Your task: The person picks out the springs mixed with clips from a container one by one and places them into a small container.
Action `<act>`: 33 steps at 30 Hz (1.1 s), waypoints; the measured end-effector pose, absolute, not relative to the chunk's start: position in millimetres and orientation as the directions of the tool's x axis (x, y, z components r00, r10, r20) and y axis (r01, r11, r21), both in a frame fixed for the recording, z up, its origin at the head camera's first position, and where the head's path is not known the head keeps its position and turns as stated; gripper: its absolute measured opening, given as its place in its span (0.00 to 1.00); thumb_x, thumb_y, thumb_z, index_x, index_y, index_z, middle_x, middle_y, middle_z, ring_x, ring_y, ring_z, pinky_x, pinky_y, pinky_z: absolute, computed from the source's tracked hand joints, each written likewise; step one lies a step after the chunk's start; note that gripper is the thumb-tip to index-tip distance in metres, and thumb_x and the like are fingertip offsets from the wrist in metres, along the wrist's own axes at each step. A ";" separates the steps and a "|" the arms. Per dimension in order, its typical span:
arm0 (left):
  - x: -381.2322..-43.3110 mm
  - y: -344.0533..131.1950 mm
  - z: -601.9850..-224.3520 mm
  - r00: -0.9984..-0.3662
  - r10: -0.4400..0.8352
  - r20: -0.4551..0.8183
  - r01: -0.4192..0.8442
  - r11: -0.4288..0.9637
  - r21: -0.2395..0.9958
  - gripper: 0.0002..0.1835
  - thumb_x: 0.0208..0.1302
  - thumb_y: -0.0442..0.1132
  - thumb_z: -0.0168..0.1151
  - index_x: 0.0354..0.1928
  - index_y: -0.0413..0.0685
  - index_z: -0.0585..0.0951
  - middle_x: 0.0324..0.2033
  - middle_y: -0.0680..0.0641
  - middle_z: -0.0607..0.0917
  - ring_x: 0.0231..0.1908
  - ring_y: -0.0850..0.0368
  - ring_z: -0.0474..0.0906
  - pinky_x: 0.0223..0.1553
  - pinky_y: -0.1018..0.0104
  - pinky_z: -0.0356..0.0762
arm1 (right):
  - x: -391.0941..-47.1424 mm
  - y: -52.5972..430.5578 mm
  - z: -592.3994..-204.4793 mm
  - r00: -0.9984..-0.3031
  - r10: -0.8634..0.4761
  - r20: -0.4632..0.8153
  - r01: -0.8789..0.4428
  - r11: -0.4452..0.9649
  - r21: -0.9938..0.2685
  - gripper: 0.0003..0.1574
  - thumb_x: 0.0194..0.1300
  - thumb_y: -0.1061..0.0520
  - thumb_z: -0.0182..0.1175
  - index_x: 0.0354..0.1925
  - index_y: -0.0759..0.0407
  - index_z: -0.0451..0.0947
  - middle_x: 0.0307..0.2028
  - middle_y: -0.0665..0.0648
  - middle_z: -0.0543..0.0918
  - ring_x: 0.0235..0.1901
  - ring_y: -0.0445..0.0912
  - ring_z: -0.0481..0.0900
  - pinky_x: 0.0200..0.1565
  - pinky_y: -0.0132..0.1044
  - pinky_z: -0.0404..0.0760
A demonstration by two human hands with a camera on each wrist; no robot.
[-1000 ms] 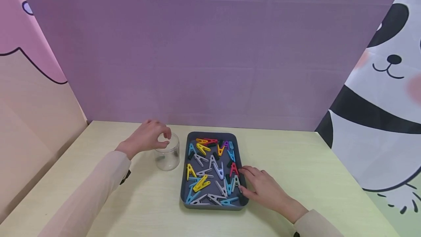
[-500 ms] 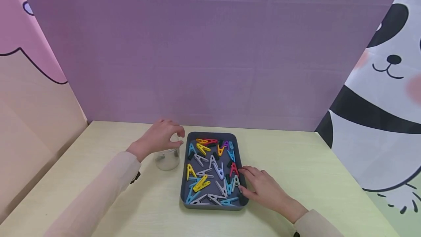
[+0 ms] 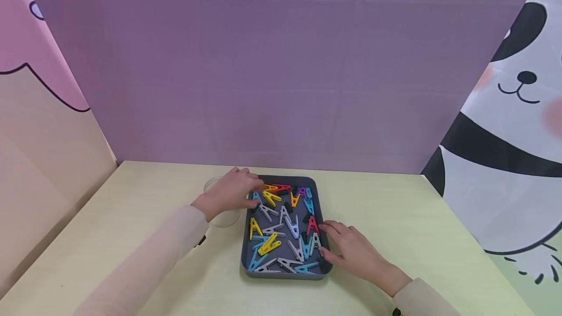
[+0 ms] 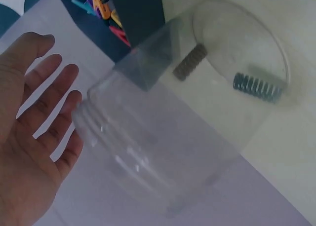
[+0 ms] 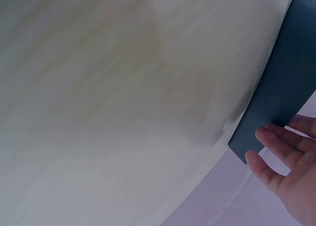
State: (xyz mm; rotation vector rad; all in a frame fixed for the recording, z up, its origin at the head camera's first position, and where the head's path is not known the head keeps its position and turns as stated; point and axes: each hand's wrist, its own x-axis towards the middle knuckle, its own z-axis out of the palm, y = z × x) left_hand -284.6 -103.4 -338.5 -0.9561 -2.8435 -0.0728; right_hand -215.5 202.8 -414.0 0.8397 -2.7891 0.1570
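A dark grey tray [image 3: 286,275] on the table holds several plastic clothespins, among them a yellow one [image 3: 269,245] and a red one [image 3: 312,225], plus small black ribbed pieces [image 3: 288,207]. My left hand [image 3: 232,190] is over the tray's far left corner, fingertips by a blue clothespin [image 3: 256,197]. In the left wrist view the left hand [image 4: 44,122] has relaxed, spread fingers and holds nothing. A clear jar [image 4: 148,122] beside it contains two ribbed, coil-like pieces [image 4: 256,87]. My right hand [image 3: 353,252] rests its fingers at the tray's right rim.
The pale wooden table [image 3: 386,208] extends around the tray on every side. Behind it rises a purple backdrop [image 3: 281,72], with a panda-printed panel [image 3: 505,160] at the right and a pink and beige one [image 3: 39,135] at the left.
My left hand has moved rightward from above the jar to the tray's far left corner. The right hand stays at the tray's right rim.
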 end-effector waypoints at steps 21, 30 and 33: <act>-305.9 -85.0 -369.8 -0.774 0.632 0.039 0.616 0.767 -0.180 0.16 0.48 0.51 0.70 0.41 0.59 0.82 0.39 0.58 0.85 0.39 0.57 0.73 0.44 0.61 0.67 | -215.0 202.8 -412.7 -0.804 -0.537 0.255 -0.562 0.826 -0.034 0.31 0.57 0.42 0.59 0.53 0.59 0.73 0.52 0.58 0.76 0.52 0.50 0.75 0.48 0.47 0.77; -309.3 -82.4 -375.0 -0.785 0.620 -0.011 0.604 0.761 -0.238 0.20 0.46 0.50 0.71 0.45 0.62 0.82 0.41 0.59 0.84 0.40 0.57 0.72 0.46 0.61 0.66 | -216.1 203.7 -414.6 -0.803 -0.539 0.257 -0.562 0.826 -0.025 0.31 0.57 0.42 0.59 0.53 0.59 0.73 0.52 0.57 0.77 0.51 0.49 0.75 0.47 0.46 0.77; -309.5 -81.2 -374.0 -0.788 0.616 -0.020 0.602 0.763 -0.236 0.20 0.46 0.49 0.71 0.45 0.61 0.81 0.41 0.59 0.84 0.41 0.57 0.72 0.46 0.61 0.66 | -216.5 204.0 -415.7 -0.801 -0.539 0.260 -0.563 0.827 -0.018 0.31 0.57 0.42 0.59 0.53 0.59 0.73 0.52 0.57 0.77 0.51 0.48 0.76 0.47 0.45 0.77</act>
